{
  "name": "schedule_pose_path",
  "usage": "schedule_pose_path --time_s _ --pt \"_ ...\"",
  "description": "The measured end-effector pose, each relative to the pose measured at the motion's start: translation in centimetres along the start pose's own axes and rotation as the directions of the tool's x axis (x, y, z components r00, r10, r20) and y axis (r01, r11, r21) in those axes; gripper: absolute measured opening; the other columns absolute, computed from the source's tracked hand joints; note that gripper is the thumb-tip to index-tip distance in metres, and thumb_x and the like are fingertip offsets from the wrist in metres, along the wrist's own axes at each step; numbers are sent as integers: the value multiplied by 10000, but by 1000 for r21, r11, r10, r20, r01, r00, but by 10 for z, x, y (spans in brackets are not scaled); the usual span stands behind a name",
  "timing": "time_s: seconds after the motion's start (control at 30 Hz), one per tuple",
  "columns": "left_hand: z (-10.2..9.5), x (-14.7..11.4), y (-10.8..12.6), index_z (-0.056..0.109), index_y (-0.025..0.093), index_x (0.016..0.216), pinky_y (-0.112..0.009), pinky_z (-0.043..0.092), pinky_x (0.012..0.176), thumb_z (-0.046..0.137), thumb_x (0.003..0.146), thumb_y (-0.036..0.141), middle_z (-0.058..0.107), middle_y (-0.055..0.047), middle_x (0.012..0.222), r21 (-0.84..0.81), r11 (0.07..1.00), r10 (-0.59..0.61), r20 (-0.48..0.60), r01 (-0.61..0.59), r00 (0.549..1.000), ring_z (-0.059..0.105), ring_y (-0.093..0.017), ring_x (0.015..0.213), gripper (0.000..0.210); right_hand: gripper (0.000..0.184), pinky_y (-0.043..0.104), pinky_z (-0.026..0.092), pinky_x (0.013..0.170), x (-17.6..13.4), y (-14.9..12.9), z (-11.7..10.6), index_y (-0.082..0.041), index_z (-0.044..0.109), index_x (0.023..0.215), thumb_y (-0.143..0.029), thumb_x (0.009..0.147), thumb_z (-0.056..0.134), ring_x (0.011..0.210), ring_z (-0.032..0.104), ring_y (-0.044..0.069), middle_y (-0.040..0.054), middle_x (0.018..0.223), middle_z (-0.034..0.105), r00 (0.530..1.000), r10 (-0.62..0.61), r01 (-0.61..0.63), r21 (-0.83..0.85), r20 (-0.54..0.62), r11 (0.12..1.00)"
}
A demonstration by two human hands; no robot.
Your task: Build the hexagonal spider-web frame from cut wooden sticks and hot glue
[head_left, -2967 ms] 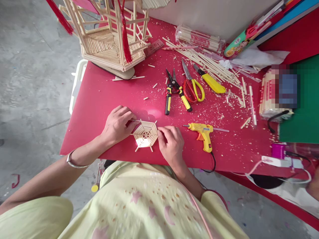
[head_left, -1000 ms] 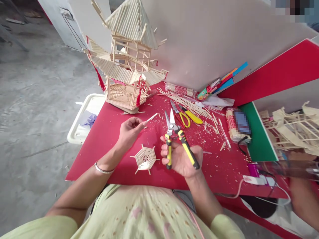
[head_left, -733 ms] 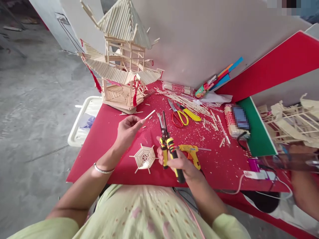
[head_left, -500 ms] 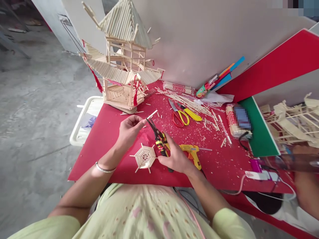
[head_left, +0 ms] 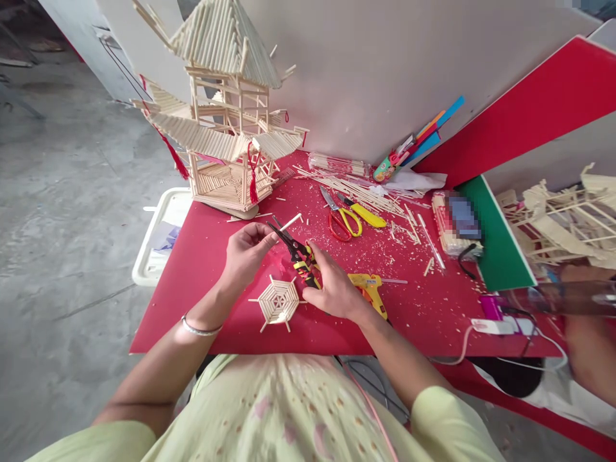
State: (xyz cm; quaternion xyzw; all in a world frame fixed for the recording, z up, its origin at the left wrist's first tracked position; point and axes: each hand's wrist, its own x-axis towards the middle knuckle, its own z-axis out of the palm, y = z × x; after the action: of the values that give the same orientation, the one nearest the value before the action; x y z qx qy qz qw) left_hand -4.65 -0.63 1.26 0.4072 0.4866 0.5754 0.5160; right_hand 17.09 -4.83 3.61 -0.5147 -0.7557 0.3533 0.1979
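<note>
While the left hand [head_left: 250, 253] had a pale wooden stick [head_left: 291, 222] pinched between thumb and fingers, the right hand [head_left: 333, 289] was wrapped around the yellow-and-black handles of some snips [head_left: 291, 247], so both hands had a firm grip on something. The snips pointed up and to the left, with the blades crossing the stick right by the left fingertips, though I honestly couldn't tell if they were biting into it. All of that was over the red tabletop [head_left: 192, 256], and just below lay a flat hexagonal web of sticks [head_left: 278, 301], spokes poking out all round. A yellow glue gun [head_left: 370, 285] sat partly hidden behind the right hand. Farther back you had red-and-yellow scissors [head_left: 356, 222], a yellow utility knife [head_left: 368, 215] just beside them, and a messy pile of loose sticks [head_left: 368, 192] with crumbs scattered about. Pretty cool stick pagoda [head_left: 216, 138] stood upright at the back left, red tassels hanging off its lower roof.
</note>
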Motion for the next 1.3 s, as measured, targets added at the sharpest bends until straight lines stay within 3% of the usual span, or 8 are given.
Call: schedule_pose_path --time_s 0.23,0.43,0.6,0.77,0.9,1.07,1.23,1.3 --pt "-1 -1 -3 699 169 776 -233 344 501 901 716 476 615 -8 690 24 1000 17 1 -17 1000 460 -87 564 372 955 570 424 1190 2 3 -1 -164 269 1633 -238 763 656 1433 496 359 200 1548 505 1000 -20 20 -25 7 999" --pt "-2 -4 -4 704 178 791 -237 327 493 856 776 480 598 -7 686 137 989 54 16 -56 998 436 -90 555 339 829 580 450 1155 4 3 3 -113 285 1605 -213 843 595 1396 521 371 235 1504 533 999 -28 31 -111 23 993" --pt "2 -6 2 750 200 851 -253 394 569 794 846 424 674 -21 779 315 928 187 68 -199 980 504 -114 620 228 672 560 501 1086 12 12 8 -149 401 1491 -393 921 659 1300 587 374 232 1398 602 990 -100 82 -172 -100 982" --pt "8 -7 5 797 214 868 -294 490 693 711 924 361 719 -41 799 326 881 310 149 -342 939 630 -168 727 180 603 480 556 973 17 14 3 -165 455 1380 -193 805 633 1128 650 331 165 1238 652 983 -121 88 -222 -139 971" --pt "8 -5 6 763 187 798 -275 485 654 695 915 314 703 -43 751 291 910 260 152 -295 953 629 -165 699 186 611 475 548 990 18 17 -2 -186 454 1373 -167 784 618 1165 635 327 153 1254 648 984 -137 108 -224 -117 969" --pt "4 -3 12 691 163 688 -226 330 513 660 924 314 557 7 585 273 949 90 249 -159 964 412 -86 529 282 730 555 483 1092 16 25 -8 -156 372 1475 -165 790 627 1288 569 366 201 1368 596 964 -243 210 -253 -106 944" --pt "7 -4 15 684 158 666 -228 262 479 673 911 327 497 20 539 255 959 59 246 -123 968 354 -75 503 298 687 525 549 973 12 23 -9 -177 431 1411 -115 749 602 1148 638 357 171 1248 649 982 -162 133 -255 -94 958" --pt "9 -4 13 703 157 670 -231 258 473 695 896 343 506 15 533 236 964 67 223 -120 973 360 -78 499 293 702 535 534 999 12 23 -7 -181 428 1424 -122 748 609 1169 628 361 175 1263 646 982 -156 126 -254 -104 959"
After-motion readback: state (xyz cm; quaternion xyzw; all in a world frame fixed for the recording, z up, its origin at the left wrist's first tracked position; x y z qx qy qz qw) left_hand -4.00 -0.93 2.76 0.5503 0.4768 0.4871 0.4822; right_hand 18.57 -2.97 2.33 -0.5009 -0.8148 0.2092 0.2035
